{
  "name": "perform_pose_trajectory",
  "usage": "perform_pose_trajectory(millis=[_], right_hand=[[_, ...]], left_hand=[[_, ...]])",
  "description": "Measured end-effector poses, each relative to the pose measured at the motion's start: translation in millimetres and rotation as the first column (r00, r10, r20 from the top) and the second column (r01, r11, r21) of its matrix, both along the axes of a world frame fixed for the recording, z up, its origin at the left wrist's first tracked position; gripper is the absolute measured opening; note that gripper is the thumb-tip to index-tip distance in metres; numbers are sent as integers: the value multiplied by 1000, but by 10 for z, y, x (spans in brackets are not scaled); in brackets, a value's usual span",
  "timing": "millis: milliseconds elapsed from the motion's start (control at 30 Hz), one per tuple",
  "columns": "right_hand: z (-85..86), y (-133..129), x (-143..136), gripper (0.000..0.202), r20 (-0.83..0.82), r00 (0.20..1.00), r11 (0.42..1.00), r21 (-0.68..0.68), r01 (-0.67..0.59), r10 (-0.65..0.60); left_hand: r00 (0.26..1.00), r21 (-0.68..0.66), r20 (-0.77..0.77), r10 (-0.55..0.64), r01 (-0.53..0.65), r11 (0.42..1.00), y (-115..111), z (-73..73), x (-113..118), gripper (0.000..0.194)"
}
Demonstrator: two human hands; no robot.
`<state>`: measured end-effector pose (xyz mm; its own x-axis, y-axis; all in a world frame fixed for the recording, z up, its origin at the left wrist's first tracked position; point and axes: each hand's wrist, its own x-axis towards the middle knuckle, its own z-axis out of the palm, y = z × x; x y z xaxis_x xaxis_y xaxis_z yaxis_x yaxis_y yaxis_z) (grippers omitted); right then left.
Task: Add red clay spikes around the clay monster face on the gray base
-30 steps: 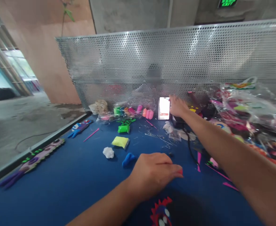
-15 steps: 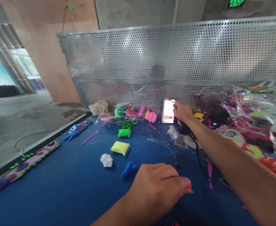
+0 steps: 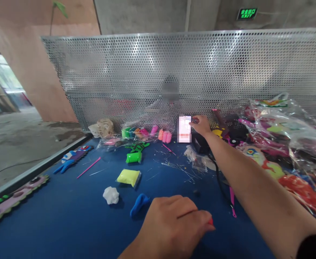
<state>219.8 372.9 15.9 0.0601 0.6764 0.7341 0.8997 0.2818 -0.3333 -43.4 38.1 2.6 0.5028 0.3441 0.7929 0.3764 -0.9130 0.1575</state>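
Observation:
My left hand is closed in the near middle of the head view, above the blue table. A bit of red modelling clay pokes out between its thumb and fingers. My right hand reaches to the far side, fingers loosely bent and partly apart, fingertips at the right edge of the lit screen of an upright phone. Left of my left hand lies a bent lump of blue clay. Beyond it are a white clay lump and a yellow clay packet.
A perforated metal panel closes the far side. Clear bags of coloured clay and a green packet lie before it. Thin wires and pink tools are scattered about. Plastic-wrapped pieces pile up at right.
The view has turned slightly right, so things sit further left. My right hand stays at the phone, whose screen looks different. My left hand still grips the red clay.

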Motion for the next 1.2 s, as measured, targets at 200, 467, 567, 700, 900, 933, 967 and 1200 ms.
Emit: perform_pose_trajectory(millis=[200, 467, 567, 700, 900, 933, 967, 1200], right_hand=[[1, 61, 22, 34, -35, 999, 999, 39, -23, 25], [-1, 66, 29, 25, -18, 1000, 1000, 20, -19, 20], [-14, 78, 27, 28, -12, 1000, 1000, 6, -15, 15], [-20, 90, 28, 30, -4, 1000, 1000, -5, -11, 11], [-11, 87, 23, 25, 2, 1000, 1000, -9, 2, -2], [-7, 87, 22, 24, 3, 1000, 1000, -10, 5, -5], [-3, 86, 22, 25, 6, 1000, 1000, -12, 6, -6], [9, 47, 36, 30, 26, 999, 999, -32, -18, 18]], left_hand=[[1000, 13, -10, -7, 8, 1000, 5, 34, 0, 10], [1000, -4, 1, -8, 8, 1000, -24, 28, -11, 9], [1000, 4, -1, -13, 13, 1000, -23, 29, -13, 9], [1000, 6, 2, -16, 16, 1000, -14, 20, -4, 10], [1000, 8, -2, -14, 14, 1000, -15, 10, 10, 9], [1000, 6, -7, -15, 15, 1000, -16, 12, 9, 9], [1000, 4, -13, -15, 15, 1000, -18, 15, 8, 9], [1000, 0, -19, -18, 18, 1000, -21, 34, 7, 10]])
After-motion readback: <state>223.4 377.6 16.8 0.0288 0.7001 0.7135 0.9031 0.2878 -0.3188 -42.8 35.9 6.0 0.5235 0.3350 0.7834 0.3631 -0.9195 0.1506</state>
